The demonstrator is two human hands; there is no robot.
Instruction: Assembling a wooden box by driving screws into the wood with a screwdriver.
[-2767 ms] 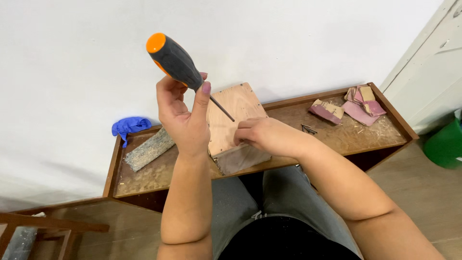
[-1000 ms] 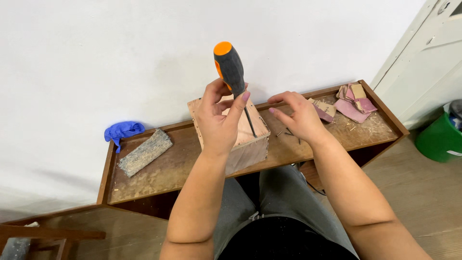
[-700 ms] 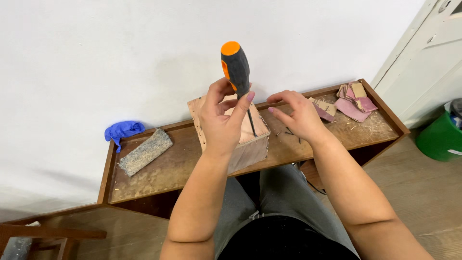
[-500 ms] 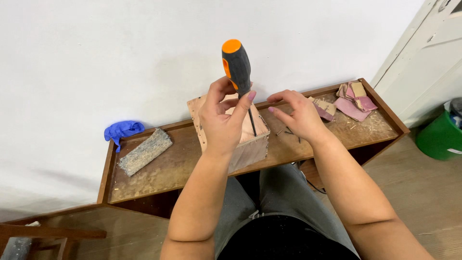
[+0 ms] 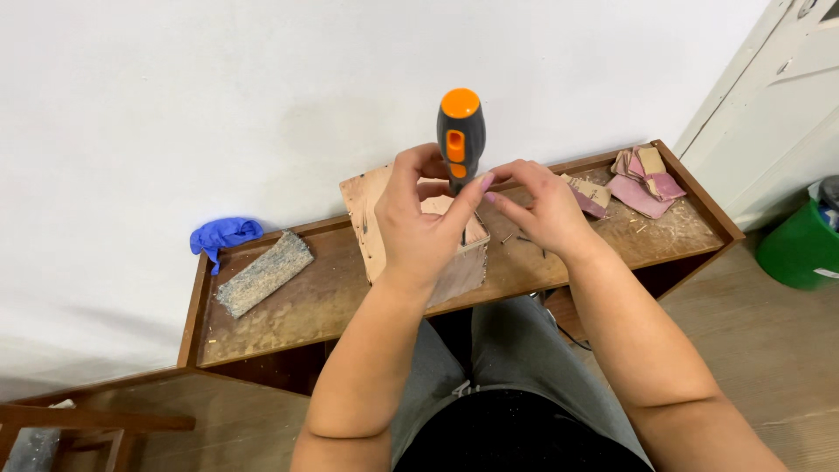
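Item one: screwdriver (image 5: pixel 461 131), grey handle with orange cap and inset, standing nearly upright over the wooden block (image 5: pixel 428 240); my left hand (image 5: pixel 422 229) is wrapped round the lower handle, fingers curled close, so the shaft (hidden behind my fingers) bears straight down onto the block's top face. Item two: my right hand (image 5: pixel 544 205), fingers drawn narrow with tips pinched together just beside the handle's base, apparently steadying the tool or something small there; whether it holds anything I cannot tell. Item three: the block itself, pale pinkish wood, sitting at the front edge of the counter (image 5: pixel 288 306), close to my lap so I can press from above. Item four: a rough grey sanding block (image 5: pixel 264 274) lying flat to the left, well apart from the work. Item five: a crumpled blue glove (image 5: pixel 224 236) at the counter's far left corner against the wall. Item six: pink and tan scraps (image 5: pixel 642 179) piled at the right end, near sawdust. Item seven: a green bin (image 5: pixel 800 249) on the floor, right.
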